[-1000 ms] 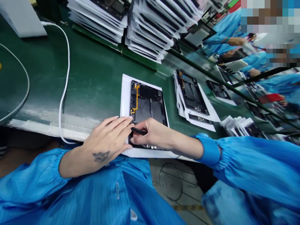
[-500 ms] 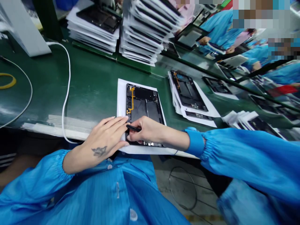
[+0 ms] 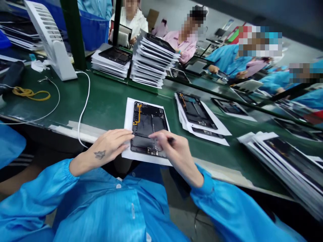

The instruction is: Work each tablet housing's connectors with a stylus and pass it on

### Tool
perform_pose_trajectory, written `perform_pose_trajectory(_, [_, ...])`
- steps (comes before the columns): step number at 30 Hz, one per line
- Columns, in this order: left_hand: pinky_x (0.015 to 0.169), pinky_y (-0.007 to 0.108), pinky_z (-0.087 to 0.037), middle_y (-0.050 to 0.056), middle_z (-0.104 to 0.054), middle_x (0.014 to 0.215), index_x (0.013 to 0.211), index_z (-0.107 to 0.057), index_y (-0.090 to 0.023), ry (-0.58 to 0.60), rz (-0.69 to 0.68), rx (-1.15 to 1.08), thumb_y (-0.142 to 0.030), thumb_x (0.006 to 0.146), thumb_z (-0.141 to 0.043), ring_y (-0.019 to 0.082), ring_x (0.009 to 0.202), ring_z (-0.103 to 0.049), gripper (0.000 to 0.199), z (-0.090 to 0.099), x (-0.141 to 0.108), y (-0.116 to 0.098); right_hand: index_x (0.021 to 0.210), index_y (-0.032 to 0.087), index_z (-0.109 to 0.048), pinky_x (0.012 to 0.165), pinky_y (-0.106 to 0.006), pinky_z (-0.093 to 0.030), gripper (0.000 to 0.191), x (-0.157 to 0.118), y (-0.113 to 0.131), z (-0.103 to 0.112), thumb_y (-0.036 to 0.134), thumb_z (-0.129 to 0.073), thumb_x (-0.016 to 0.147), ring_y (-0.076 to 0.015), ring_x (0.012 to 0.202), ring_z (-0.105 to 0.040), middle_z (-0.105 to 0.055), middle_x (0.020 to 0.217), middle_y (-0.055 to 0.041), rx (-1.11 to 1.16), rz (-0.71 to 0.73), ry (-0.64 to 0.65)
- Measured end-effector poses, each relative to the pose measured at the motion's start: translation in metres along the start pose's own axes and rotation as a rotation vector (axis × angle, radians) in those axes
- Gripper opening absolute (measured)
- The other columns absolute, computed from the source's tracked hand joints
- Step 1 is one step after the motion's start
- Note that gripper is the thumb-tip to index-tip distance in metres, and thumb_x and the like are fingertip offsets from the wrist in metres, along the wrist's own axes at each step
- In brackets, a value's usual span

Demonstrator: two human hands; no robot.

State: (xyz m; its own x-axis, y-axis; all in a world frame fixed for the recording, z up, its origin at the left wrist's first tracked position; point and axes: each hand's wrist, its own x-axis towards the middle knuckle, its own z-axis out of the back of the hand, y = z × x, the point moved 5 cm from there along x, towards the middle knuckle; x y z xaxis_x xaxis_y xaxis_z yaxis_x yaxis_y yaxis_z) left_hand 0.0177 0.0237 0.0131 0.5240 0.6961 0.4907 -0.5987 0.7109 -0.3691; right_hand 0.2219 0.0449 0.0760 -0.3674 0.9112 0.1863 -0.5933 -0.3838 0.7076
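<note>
An opened black tablet housing (image 3: 143,134) with an orange flex cable (image 3: 138,116) along its left side lies on a white sheet (image 3: 128,112). My left hand (image 3: 108,144) rests flat at its left edge, fingers stretched out, fingertips touching the rim. Over the lower right of the housing is my right hand (image 3: 174,148), its fingers closed round a slim black tool (image 3: 171,140). Only a short dark end of that tool shows; its kind and tip are hidden by the fingers. A small circuit board (image 3: 152,151) sits at the housing's lower edge.
More housings on white sheets (image 3: 199,111) lie to the right, with a tilted stack (image 3: 280,158) beyond. Tall stacks (image 3: 153,62) stand behind. On the left are a white fan (image 3: 54,43), its cable (image 3: 85,104) and a yellow band (image 3: 32,94). Co-workers sit across.
My right hand has moved right with the black tool, from beside the left fingers to the housing's right half. My left hand stays at the left edge. The view has tilted up.
</note>
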Motion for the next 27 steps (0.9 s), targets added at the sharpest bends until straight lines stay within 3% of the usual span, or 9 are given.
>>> perform_pose_trajectory(3, [0.099,0.04,-0.056,0.012,-0.069,0.127,0.124,-0.063,-0.014,-0.068,-0.062,0.013,-0.017,0.104,-0.043,0.023,0.122,-0.064,0.029,0.004,0.0,-0.012,0.106,0.022,-0.076,0.082,-0.04,-0.047,0.059,-0.033,0.005,0.01,0.06,-0.03,0.103,-0.0232,0.089,-0.058,-0.065,0.089,-0.0091,-0.087,0.291,-0.234])
perform_pose_trajectory(7, [0.097,0.04,-0.058,0.012,-0.07,0.124,0.12,-0.064,-0.012,-0.088,-0.141,0.077,-0.01,0.102,-0.044,0.023,0.12,-0.065,0.028,0.002,-0.001,-0.026,0.123,0.02,-0.068,0.07,-0.036,-0.051,0.03,-0.062,0.0,-0.014,0.033,-0.05,0.103,-0.0201,0.081,-0.064,-0.068,0.089,-0.0078,-0.038,0.515,-0.23])
perform_pose_trajectory(10, [0.101,0.04,-0.058,0.012,-0.07,0.125,0.12,-0.064,-0.011,-0.082,-0.148,0.089,-0.007,0.1,-0.045,0.023,0.121,-0.066,0.028,-0.001,-0.001,-0.029,0.127,0.018,-0.065,0.073,-0.037,-0.057,0.037,-0.069,-0.003,-0.035,0.01,-0.063,0.091,-0.0221,0.085,-0.068,-0.073,0.091,-0.0082,-0.116,0.614,-0.274])
perform_pose_trajectory(13, [0.105,0.041,-0.056,0.013,-0.07,0.126,0.121,-0.063,-0.008,-0.076,-0.146,0.1,-0.005,0.099,-0.045,0.024,0.123,-0.064,0.029,-0.004,-0.002,-0.03,0.124,0.017,-0.066,0.074,-0.04,-0.06,0.036,-0.066,-0.007,-0.047,0.009,-0.066,0.089,-0.0233,0.085,-0.068,-0.074,0.087,-0.0079,-0.206,0.63,-0.309])
perform_pose_trajectory(19, [0.103,0.04,-0.058,0.013,-0.069,0.127,0.125,-0.061,-0.008,-0.09,-0.154,0.144,-0.006,0.1,-0.042,0.023,0.125,-0.063,0.031,-0.004,-0.003,-0.03,0.12,0.017,-0.067,0.088,-0.049,-0.063,0.034,-0.067,-0.015,-0.048,0.004,-0.062,0.089,-0.0216,0.084,-0.068,-0.073,0.088,-0.0071,-0.253,0.574,-0.383])
perform_pose_trajectory(24, [0.095,0.04,-0.061,0.013,-0.07,0.124,0.125,-0.063,-0.009,-0.067,-0.191,0.262,-0.005,0.1,-0.041,0.027,0.12,-0.065,0.033,-0.007,-0.002,-0.035,0.122,0.021,-0.068,0.085,-0.048,-0.064,0.045,-0.08,-0.021,-0.03,-0.002,-0.063,0.084,-0.0228,0.086,-0.07,-0.072,0.091,-0.006,-0.193,0.494,-0.427])
perform_pose_trajectory(27, [0.093,0.042,-0.059,0.016,-0.07,0.12,0.126,-0.063,-0.009,-0.081,-0.203,0.354,-0.009,0.1,-0.042,0.03,0.116,-0.065,0.033,-0.012,-0.001,-0.044,0.12,0.024,-0.07,0.081,-0.042,-0.061,0.041,-0.071,-0.02,-0.014,0.002,-0.065,0.086,-0.024,0.092,-0.07,-0.074,0.099,-0.0065,-0.052,0.38,-0.37])
